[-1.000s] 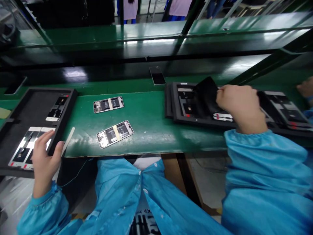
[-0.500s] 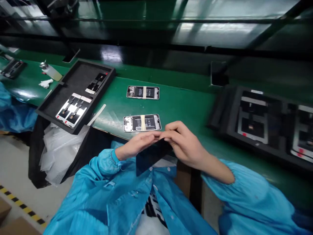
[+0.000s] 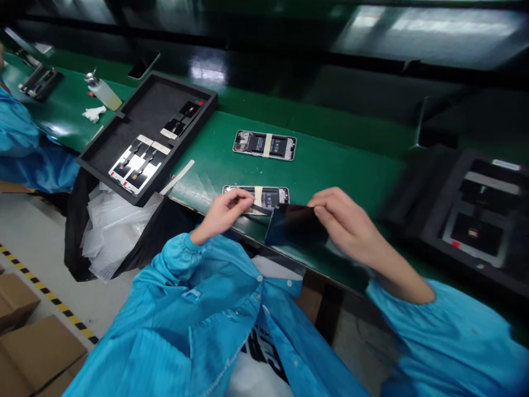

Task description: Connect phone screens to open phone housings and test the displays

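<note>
A dark, glossy panel (image 3: 298, 225) hangs over the bench's front edge, its right upper corner pinched between the thumb and fingers of my right hand (image 3: 345, 223). My left hand (image 3: 226, 212) pinches the end of a thin dark strip (image 3: 262, 209) that reaches toward the panel's left upper corner. Behind my left hand lies an opened phone (image 3: 273, 196) with a cream band across it, partly hidden by hand and panel. Farther back, a second opened phone (image 3: 278, 146) with a similar band lies flat on the green bench (image 3: 202, 184).
A black foam tray (image 3: 149, 190) with flat parts stands at the left, beside a bottle (image 3: 104, 92) and crumpled white tissue (image 3: 95, 113). Another dark tray (image 3: 433, 242) is at the right. A bag of clear plastic (image 3: 111, 231) hangs below. A person's blue sleeve (image 3: 25, 132) shows far left.
My hands have moved apart, with the panel now raised and turned flatter beside my right hand. A thin strip now shows at my left fingertips. The camera view has shifted.
</note>
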Available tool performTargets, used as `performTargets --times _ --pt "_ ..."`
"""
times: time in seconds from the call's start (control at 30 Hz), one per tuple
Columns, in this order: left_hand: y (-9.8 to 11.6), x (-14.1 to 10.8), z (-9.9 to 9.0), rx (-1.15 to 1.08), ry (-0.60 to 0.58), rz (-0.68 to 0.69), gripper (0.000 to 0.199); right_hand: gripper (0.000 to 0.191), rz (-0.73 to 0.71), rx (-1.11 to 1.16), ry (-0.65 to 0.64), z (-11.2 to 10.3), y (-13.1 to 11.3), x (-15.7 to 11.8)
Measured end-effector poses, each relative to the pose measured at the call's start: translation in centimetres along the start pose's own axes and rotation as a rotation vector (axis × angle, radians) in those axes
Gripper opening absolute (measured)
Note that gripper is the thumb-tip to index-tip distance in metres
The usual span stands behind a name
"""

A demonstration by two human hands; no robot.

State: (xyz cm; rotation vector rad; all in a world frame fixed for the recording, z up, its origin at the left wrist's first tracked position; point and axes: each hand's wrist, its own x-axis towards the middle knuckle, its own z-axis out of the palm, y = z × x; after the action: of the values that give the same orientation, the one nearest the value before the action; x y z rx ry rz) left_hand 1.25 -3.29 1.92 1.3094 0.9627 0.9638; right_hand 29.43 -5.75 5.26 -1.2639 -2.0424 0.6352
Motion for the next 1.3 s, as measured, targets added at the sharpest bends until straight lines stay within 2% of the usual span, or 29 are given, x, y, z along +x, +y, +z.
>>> performTargets --times 0.07,0.1,0.2,0.27,0.33,0.4,0.47,0.57,0.63,0.77,0.9,1.07,1.2,1.3 --pt "0.4 0.6 -1.9 0.246 0.082 0.107 0.023 0.031 0.077 -0.079 -0.062 -0.1 3.1 1.0" --pt "0.6 1.0 -2.6 0.334 0.084 0.135 0.019 0.032 0.106 -0.121 -0.104 0.0 4.5 1.6" --pt "1.2 2.3 -3.5 0.454 -0.001 0.162 0.015 0.036 0.158 -0.278 -0.21 0.4 6.9 3.0" --pt "1.2 3.1 -3.5 0.465 -0.045 0.151 0.016 0.04 0.135 -0.416 -0.169 1.0 6.4 3.7" --pt "1.0 3.7 -3.3 0.437 -0.057 0.123 0.017 0.042 0.03 -0.473 -0.059 2.1 4.8 4.1" --pt "0.6 4.2 -3.1 0.377 -0.068 0.102 0.019 0.046 -0.123 -0.385 0.006 3.9 2.8 4.4" --pt "0.2 4.5 -3.1 0.302 -0.081 0.094 0.022 0.046 -0.226 -0.246 0.003 6.1 1.4 5.0" --pt "-0.3 4.5 -3.4 0.241 -0.075 0.101 0.027 0.035 -0.237 -0.119 0.049 8.7 0.8 5.9" --pt "-0.5 4.1 -4.0 0.29 -0.047 0.138 0.028 0.028 -0.236 -0.061 0.071 9.5 1.2 6.3" --pt "-1.2 2.5 -5.9 0.636 0.027 0.321 0.026 0.027 -0.301 -0.002 0.005 9.3 2.2 6.4" --pt "-2.3 0.8 -7.1 0.907 -0.049 0.418 0.032 0.035 -0.348 -0.108 -0.066 9.0 2.2 6.0" --pt "-3.1 0.3 -7.1 1.012 -0.051 0.518 0.035 0.034 -0.414 -0.205 -0.13 8.9 1.8 5.8" --pt "-3.1 0.3 -6.8 1.047 -0.046 0.537 0.034 0.035 -0.417 -0.288 -0.143 8.8 1.8 6.0" --pt "-3.1 0.2 -6.8 1.068 -0.055 0.554 0.033 0.037 -0.485 -0.381 -0.143 8.8 1.8 6.1"
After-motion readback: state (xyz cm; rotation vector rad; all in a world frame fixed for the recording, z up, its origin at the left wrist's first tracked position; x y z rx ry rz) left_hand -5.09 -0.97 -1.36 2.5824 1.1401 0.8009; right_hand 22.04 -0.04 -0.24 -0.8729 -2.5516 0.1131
